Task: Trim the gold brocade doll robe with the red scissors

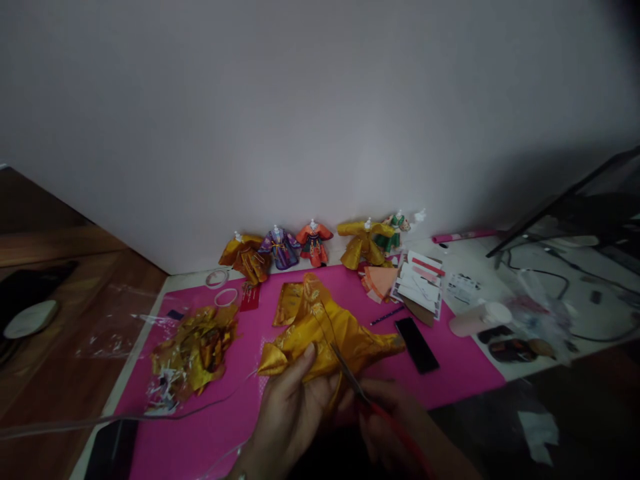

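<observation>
A piece of shiny golden-yellow fabric [345, 327] is spread over my left hand [295, 403], whose thumb presses on its top side while the fingers lie beneath. In my right hand [390, 413] are scissors [357, 390] with red handles. The scissor blades touch the fabric near its middle, pointing up and to the left, beside a dark line across the cloth. A narrow strip of the fabric hangs by the blades. Fingers of the right hand are partly dim and hidden by the handles.
Small robes on stands, such as a purple robe [279, 248] and an orange robe [314, 243], line the wall. Golden fabric scraps [197, 350] lie left on the pink mat [170, 447]. A black phone [417, 343], papers [417, 283] and a pale bottle [480, 319] lie right.
</observation>
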The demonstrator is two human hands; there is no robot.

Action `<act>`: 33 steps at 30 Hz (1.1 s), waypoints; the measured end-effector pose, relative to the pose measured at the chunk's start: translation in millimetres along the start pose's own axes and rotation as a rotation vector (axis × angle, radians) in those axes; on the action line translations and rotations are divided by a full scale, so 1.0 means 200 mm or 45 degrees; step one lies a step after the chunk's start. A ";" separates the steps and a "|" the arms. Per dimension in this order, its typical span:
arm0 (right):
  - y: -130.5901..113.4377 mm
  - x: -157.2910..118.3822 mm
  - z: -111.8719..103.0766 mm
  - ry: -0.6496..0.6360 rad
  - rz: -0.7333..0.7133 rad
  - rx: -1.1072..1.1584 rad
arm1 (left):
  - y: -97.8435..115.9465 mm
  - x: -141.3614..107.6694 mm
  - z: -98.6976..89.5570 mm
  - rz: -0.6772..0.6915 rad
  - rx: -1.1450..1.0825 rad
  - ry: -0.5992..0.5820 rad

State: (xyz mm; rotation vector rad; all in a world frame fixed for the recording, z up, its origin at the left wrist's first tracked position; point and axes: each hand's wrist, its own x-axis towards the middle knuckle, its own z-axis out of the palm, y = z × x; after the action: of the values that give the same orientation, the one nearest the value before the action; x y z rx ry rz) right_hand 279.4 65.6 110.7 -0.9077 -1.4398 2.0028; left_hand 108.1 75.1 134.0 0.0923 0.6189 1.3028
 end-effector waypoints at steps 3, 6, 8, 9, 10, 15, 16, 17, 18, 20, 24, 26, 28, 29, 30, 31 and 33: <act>-0.01 -0.01 0.00 -0.011 -0.005 -0.005 | 0.01 0.00 0.02 -0.003 0.020 0.004; -0.02 0.00 0.01 0.006 -0.028 0.014 | 0.01 -0.01 0.03 0.029 0.038 -0.001; 0.00 0.01 0.01 -0.004 -0.040 0.071 | 0.01 -0.01 0.03 0.029 0.033 0.006; 0.01 0.01 0.00 -0.002 -0.038 0.086 | 0.01 -0.01 0.03 0.027 0.022 0.009; 0.03 0.02 0.00 -0.001 -0.036 0.098 | 0.01 0.00 0.03 0.026 0.005 0.012; 0.06 0.02 0.00 0.007 -0.069 0.132 | 0.00 0.00 0.01 0.053 -0.079 0.010; 0.05 0.02 0.00 0.001 -0.079 0.142 | -0.01 0.01 0.00 0.050 -0.085 0.026; 0.04 0.02 0.00 -0.010 -0.090 0.139 | -0.01 0.01 0.01 0.052 -0.092 0.041; 0.03 0.02 0.00 -0.022 -0.098 0.135 | -0.01 0.01 0.01 0.052 -0.100 0.049; 0.02 0.02 0.00 -0.027 -0.104 0.121 | -0.01 0.00 0.00 0.074 -0.115 0.040; 0.04 0.01 0.00 -0.019 -0.096 0.141 | -0.02 0.01 -0.02 0.098 -0.109 0.021; 0.04 0.01 0.00 -0.023 -0.086 0.157 | -0.03 0.01 -0.02 0.098 -0.100 0.036; 0.04 0.01 0.00 -0.009 -0.103 0.156 | -0.03 0.02 -0.03 0.113 -0.103 0.054; 0.04 0.01 0.00 -0.013 -0.118 0.149 | -0.03 0.02 -0.03 0.121 -0.105 0.059; 0.03 0.01 0.00 -0.017 -0.128 0.137 | -0.03 0.02 -0.03 0.125 -0.105 0.063; 0.03 0.01 0.00 -0.027 -0.138 0.127 | -0.04 0.02 -0.02 0.128 -0.102 0.063; 0.03 0.01 0.00 -0.055 -0.135 0.114 | -0.04 0.02 -0.02 0.122 -0.087 0.049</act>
State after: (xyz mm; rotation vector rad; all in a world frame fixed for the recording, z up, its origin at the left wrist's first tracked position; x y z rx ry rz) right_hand 278.3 64.5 104.1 -0.7389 -1.3794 2.0021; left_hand 112.6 74.9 126.2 0.0409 0.6084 1.4203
